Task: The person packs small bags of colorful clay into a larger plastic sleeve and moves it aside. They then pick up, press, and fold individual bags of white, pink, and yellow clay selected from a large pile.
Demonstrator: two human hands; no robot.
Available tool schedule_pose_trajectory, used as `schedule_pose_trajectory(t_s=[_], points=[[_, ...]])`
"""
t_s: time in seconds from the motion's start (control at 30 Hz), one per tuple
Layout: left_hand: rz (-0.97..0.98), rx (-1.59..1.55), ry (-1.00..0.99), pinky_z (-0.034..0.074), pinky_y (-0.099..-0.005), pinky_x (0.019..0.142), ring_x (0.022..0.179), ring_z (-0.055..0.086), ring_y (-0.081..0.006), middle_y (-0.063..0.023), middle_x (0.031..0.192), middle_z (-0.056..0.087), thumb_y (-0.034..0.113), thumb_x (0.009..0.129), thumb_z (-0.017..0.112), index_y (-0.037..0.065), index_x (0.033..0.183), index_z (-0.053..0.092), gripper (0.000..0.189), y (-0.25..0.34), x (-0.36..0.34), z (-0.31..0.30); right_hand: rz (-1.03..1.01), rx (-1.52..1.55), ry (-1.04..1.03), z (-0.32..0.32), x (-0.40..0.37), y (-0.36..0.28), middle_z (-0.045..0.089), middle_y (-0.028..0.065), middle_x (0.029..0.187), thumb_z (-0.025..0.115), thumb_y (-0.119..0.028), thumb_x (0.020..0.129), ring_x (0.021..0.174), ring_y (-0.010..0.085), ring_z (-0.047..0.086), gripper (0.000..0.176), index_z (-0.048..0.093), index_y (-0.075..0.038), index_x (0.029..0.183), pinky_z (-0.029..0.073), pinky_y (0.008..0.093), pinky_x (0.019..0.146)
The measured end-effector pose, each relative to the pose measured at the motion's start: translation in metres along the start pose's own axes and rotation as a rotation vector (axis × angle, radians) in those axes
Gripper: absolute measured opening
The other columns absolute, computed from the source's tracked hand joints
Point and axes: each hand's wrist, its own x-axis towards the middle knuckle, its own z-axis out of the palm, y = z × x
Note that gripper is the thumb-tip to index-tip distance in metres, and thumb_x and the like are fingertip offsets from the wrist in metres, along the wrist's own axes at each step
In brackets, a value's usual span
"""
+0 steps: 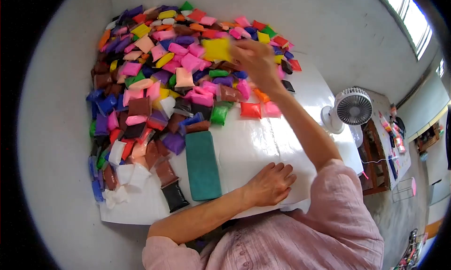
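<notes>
A large heap of small coloured packets (190, 62) covers the far and left parts of the white table (244, 148). Over the heap's far right side, my right hand (253, 58) is closed on a yellow packet (216, 49), slightly blurred. My left hand (271, 184) rests near the table's front edge with its fingers curled; whether anything is under them is hidden. Left of that hand lies a teal rectangular block (203, 165). Nearest to the heap's right edge are a red packet (251, 110) and a green packet (219, 115).
A white fan (353, 106) stands at the table's right edge. White tissues (134, 175) and a black packet (174, 196) lie at the front left. Walls (324, 30) border the table behind and at left. Another table with items stands beyond the fan.
</notes>
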Motion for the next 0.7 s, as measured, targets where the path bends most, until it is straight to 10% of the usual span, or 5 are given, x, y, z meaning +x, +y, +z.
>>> schedule_pose_trajectory(t_s=[0.03, 0.1, 0.2, 0.43, 0.7], points=[[0.000, -0.002, -0.007, 0.044, -0.0399, 0.078, 0.090, 0.056, -0.0293, -0.0131, 0.099, 0.053, 0.019, 0.080, 0.066, 0.005, 0.102, 0.060, 0.027, 0.000, 0.000, -0.001, -0.690, -0.505, 0.087, 0.027, 0.026, 0.023, 0.070, 0.0122, 0.102, 0.065, -0.029, 0.087, 0.087, 0.0189, 0.068, 0.036, 0.068, -0.003, 0.111, 0.054, 0.0290, 0.074], [-0.002, -0.008, -0.025, 0.044, -0.0406, 0.081, 0.093, 0.056, -0.0300, -0.0135, 0.101, 0.053, 0.020, 0.080, 0.065, 0.005, 0.103, 0.060, 0.028, -0.001, -0.001, -0.001, -0.361, 0.207, -0.123, 0.059, 0.040, -0.036, 0.067, 0.0143, 0.111, 0.067, -0.032, 0.087, 0.101, 0.0231, 0.065, 0.042, 0.064, -0.006, 0.119, 0.051, 0.0322, 0.086], [-0.005, -0.015, -0.010, 0.044, -0.0418, 0.082, 0.095, 0.055, -0.0309, -0.0142, 0.104, 0.052, 0.020, 0.081, 0.065, 0.005, 0.103, 0.060, 0.027, -0.002, -0.003, 0.000, -0.572, 0.112, 0.060, 0.092, 0.058, -0.029, 0.064, 0.0163, 0.118, 0.070, -0.034, 0.085, 0.109, 0.0263, 0.062, 0.047, 0.062, -0.006, 0.122, 0.048, 0.0342, 0.093], [0.002, 0.003, 0.011, 0.044, -0.0386, 0.080, 0.091, 0.056, -0.0278, -0.0132, 0.096, 0.052, 0.017, 0.076, 0.065, 0.004, 0.090, 0.059, 0.020, 0.001, 0.000, -0.003, -0.385, -0.539, 0.032, -0.003, -0.013, 0.065, 0.065, 0.0130, 0.085, 0.066, -0.020, 0.081, 0.079, 0.0311, 0.061, 0.017, 0.067, -0.003, 0.080, 0.048, 0.0428, 0.072], [0.048, 0.000, 0.070, 0.044, -0.0374, 0.071, 0.083, 0.054, -0.0255, -0.0113, 0.089, 0.050, 0.017, 0.077, 0.066, 0.004, 0.092, 0.059, 0.022, -0.002, 0.000, -0.002, -0.262, -0.933, -0.261, 0.002, -0.029, 0.145, 0.066, 0.0070, 0.096, 0.066, -0.026, 0.081, 0.103, 0.0280, 0.054, 0.019, 0.074, -0.011, 0.088, 0.040, 0.0433, 0.083]])
